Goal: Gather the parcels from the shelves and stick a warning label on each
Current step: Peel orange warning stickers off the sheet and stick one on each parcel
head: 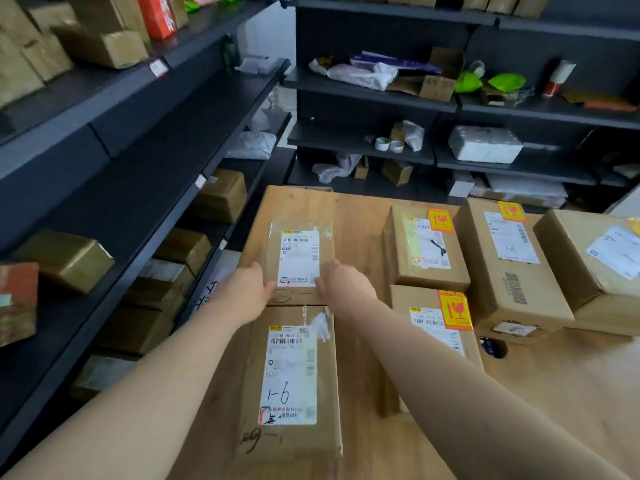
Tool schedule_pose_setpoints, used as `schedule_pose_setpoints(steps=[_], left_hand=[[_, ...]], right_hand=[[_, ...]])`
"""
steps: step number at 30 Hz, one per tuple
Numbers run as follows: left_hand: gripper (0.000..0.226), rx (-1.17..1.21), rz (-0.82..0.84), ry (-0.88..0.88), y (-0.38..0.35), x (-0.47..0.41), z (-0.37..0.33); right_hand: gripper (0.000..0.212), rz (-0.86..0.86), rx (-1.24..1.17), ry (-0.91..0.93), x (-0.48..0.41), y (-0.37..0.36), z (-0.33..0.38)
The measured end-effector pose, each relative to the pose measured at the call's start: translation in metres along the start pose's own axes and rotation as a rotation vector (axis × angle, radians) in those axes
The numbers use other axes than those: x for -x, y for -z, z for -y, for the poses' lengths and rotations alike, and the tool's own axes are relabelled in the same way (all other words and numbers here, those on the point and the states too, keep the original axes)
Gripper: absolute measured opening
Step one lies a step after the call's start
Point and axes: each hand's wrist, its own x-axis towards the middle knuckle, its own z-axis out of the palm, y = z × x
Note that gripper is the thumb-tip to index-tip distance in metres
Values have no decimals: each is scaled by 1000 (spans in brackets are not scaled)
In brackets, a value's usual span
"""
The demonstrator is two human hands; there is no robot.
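Gripping far parcel [299, 258] two-handed: left hand [247, 289] curled on its near-left corner, right hand [341, 282] curled on its near-right corner. Appears to lie flat near the far-left corner of the tabletop [571, 393], end to end with near parcel [291, 375], touching or nearly so. Probably squaring the pair into a column along the left edge, shipping slips up, to keep top faces reachable for stickers. No orange sticker on either of these two yet. Toward the right side: labelled parcels [427, 265], three clearly showing a warning label [440, 220] at a top corner; a fourth box cropped at the right edge, only a hint of yellow, can't tell. Reads as sorting by status: done right, pending left. Many boxes still on shelves [138, 188] along the left, so gathering likely far from finished.
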Motion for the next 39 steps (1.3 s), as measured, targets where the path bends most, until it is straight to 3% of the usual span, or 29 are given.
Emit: schedule_pose_setpoints(steps=[4, 9, 12, 16, 27, 34, 39], left_hand=[[30, 93, 27, 13, -11, -13, -8], [30, 249, -89, 60, -5, -19, -18], [34, 296, -175, 41, 11, -13, -27], [21, 369, -333, -33, 36, 9, -46], [27, 359, -482, -159, 37, 175, -137], [34, 416, -469, -149, -31, 287, -209], [45, 507, -349, -168, -92, 351, -241]], right_hand=[[55, 22, -56, -39, -13, -11, -4], [32, -93, -196, -31, -14, 3, -6], [32, -180, -223, 17, -4, 25, -3], [38, -277, -251, 109, 26, 63, -6], [42, -410, -163, 224, 187, 112, -85], [25, -393, -125, 272, 312, 104, -179], [31, -334, -106, 242, 381, 78, -242]])
